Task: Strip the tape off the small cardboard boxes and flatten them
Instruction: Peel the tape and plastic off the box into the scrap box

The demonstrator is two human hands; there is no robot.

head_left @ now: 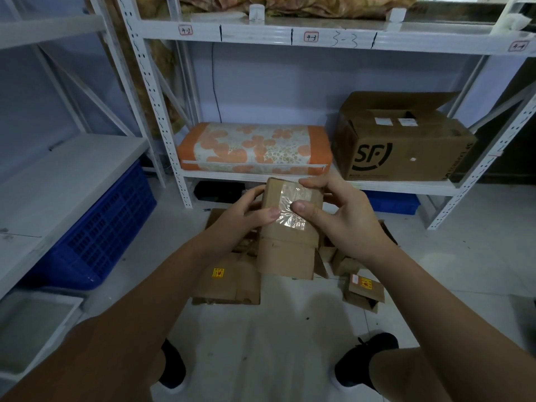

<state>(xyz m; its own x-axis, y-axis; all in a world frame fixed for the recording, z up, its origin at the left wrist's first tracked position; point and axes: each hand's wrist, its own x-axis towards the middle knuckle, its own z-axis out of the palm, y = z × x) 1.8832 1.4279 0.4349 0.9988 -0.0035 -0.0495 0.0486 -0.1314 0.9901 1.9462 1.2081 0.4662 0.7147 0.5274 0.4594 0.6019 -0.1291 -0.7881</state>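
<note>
I hold a small brown cardboard box point(287, 245) in the air in front of me, its lower flaps hanging open. A wrinkled strip of clear tape point(291, 210) covers its upper face. My left hand point(246, 213) grips the box's left side, thumb resting at the tape's left edge. My right hand point(339, 216) holds the right side, with its thumb on the tape and a finger over the top edge. On the floor below lie several small boxes, one flattened with a yellow sticker point(229, 282), another open at the right point(364, 291).
White metal shelving point(179, 158) stands ahead, carrying an orange flowered cushion point(255, 147) and a large open SF carton point(403, 143). A blue plastic crate point(101, 230) sits under the shelf at the left. My feet in black shoes point(365, 361) stand on the white tiled floor.
</note>
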